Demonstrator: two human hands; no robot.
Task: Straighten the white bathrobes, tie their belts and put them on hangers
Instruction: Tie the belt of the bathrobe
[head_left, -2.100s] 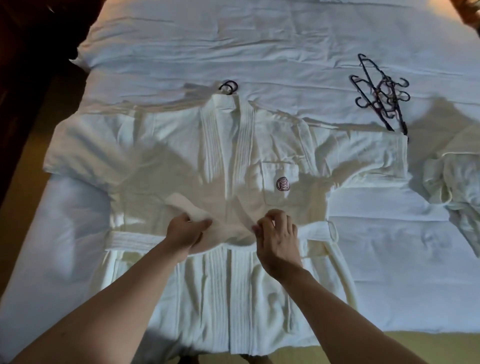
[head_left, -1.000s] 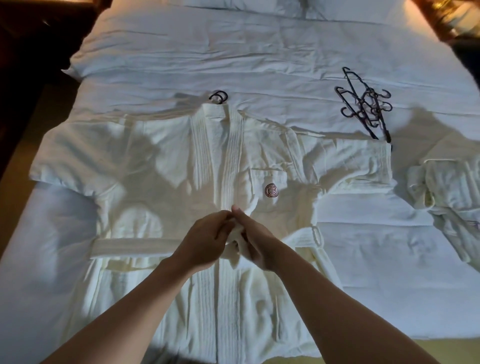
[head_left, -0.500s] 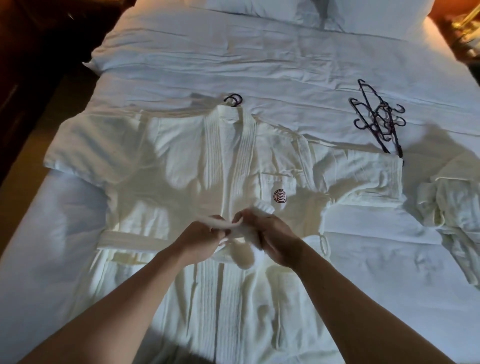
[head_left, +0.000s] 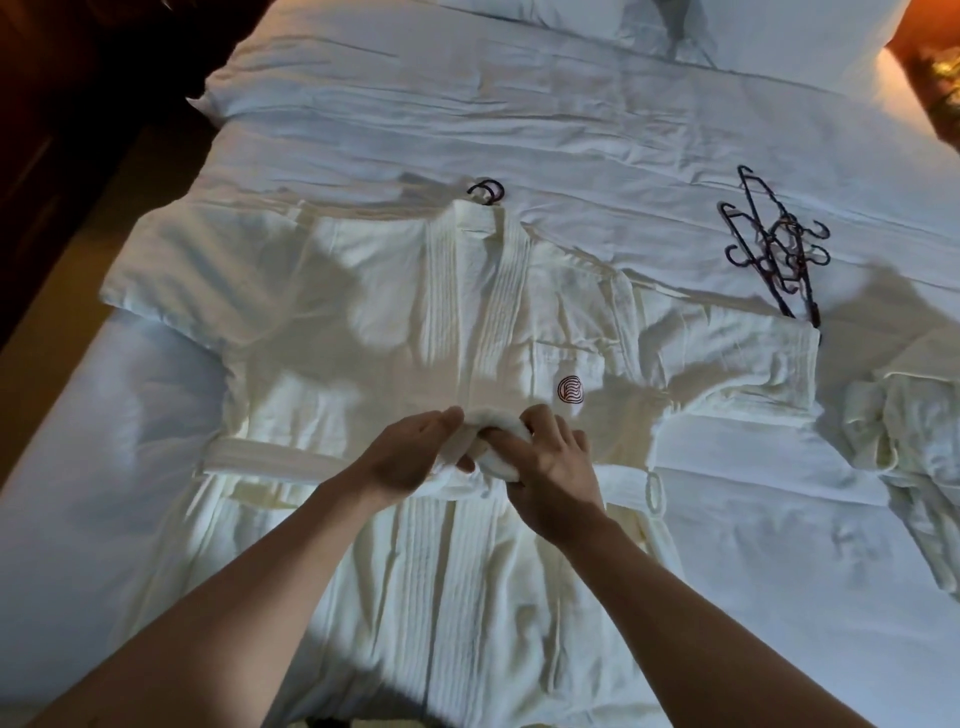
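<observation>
The knot itself is hard to make out: the belt (head_left: 270, 460) bunches into a white wad between both hands at the waist of the bathrobe (head_left: 363, 332), and the fingers cover how its ends cross. The left hand (head_left: 410, 454) curls its grip around the belt's bundled middle; the right hand (head_left: 550, 462) pinches the wad from the other side. The bathrobe lies flat, front up, on the bed (head_left: 571, 130), with a hanger hook (head_left: 487, 190) poking from its collar. Its hem is cut off at the bottom edge. A pile of dark hangers (head_left: 769, 249) lies beyond the far sleeve, and a second crumpled robe (head_left: 904, 436) sits partly out of view.
</observation>
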